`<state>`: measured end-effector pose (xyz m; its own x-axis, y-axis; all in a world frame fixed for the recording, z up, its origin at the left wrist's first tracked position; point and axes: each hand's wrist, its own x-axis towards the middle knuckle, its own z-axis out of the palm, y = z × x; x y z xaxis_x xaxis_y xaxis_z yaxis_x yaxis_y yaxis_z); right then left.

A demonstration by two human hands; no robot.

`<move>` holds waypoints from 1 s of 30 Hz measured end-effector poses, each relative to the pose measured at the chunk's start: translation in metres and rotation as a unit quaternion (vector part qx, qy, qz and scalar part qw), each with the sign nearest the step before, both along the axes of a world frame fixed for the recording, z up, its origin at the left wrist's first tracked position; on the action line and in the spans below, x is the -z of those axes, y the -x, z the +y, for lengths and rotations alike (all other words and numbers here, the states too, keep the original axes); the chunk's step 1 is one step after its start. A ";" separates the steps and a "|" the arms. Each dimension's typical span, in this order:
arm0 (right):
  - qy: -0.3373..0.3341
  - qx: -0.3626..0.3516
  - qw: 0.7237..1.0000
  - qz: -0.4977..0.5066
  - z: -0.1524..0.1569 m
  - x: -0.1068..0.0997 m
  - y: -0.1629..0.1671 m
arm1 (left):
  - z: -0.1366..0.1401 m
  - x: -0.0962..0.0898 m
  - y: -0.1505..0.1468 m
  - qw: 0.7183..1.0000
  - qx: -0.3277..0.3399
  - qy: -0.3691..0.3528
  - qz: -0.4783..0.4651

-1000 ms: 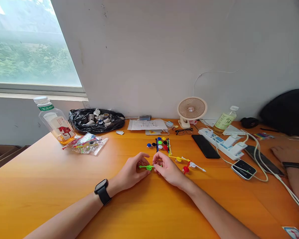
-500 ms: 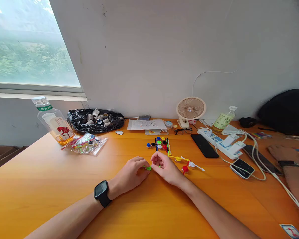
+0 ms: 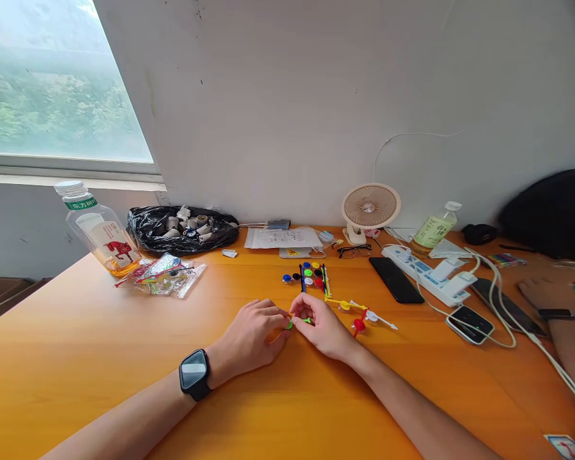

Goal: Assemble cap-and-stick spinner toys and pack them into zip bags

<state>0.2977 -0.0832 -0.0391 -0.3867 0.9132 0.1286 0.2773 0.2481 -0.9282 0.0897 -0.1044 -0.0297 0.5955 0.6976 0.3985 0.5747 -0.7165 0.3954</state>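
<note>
My left hand [image 3: 256, 333] and my right hand [image 3: 322, 327] meet fingertip to fingertip low over the table. Between them is a small green plastic disc [image 3: 289, 325], partly covered by my left fingers. My right hand is pinched at the disc's edge, with a green plastic stick [image 3: 307, 321] showing beneath its curled fingers. Whether stick and disc are joined is hidden. To the right lie a yellow arrow with a disc [image 3: 345, 305], a white arrow [image 3: 382, 321] and a red arrow with a disc [image 3: 359, 326]. Behind stand several coloured discs [image 3: 308, 273] between plastic sticks [image 3: 325, 281].
At left are a large bottle [image 3: 106, 233], plastic packets [image 3: 165, 276] and a black bag [image 3: 182, 231] of cardboard tubes. Rightward lie a phone [image 3: 395, 280], a power strip [image 3: 424, 276] with cables and a fan [image 3: 370, 207]. Another person's arm [image 3: 568, 345] rests at the right edge.
My left fingers have shifted over the green disc and cover more of it; the left thumb sits lower. More of the green stick shows beneath my right hand. The view has shifted slightly.
</note>
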 end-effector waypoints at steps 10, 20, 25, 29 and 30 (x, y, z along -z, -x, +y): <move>-0.092 0.051 0.989 -0.104 -0.003 -0.016 -0.007 | -0.002 0.002 0.000 0.999 -0.006 0.030 -0.035; -0.016 0.088 0.993 -0.082 -0.013 -0.042 -0.015 | -0.002 -0.011 0.013 0.975 -0.090 0.057 -0.194; -0.008 0.125 0.992 0.010 -0.007 -0.042 -0.021 | 0.009 -0.005 0.018 0.954 -0.154 0.084 -0.243; -0.082 0.131 0.987 -0.042 0.000 -0.036 -0.025 | 0.018 -0.001 0.021 0.949 -0.161 0.118 -0.244; -0.105 0.135 0.983 -0.069 0.001 -0.035 -0.025 | 0.020 0.000 0.022 0.947 -0.163 0.125 -0.245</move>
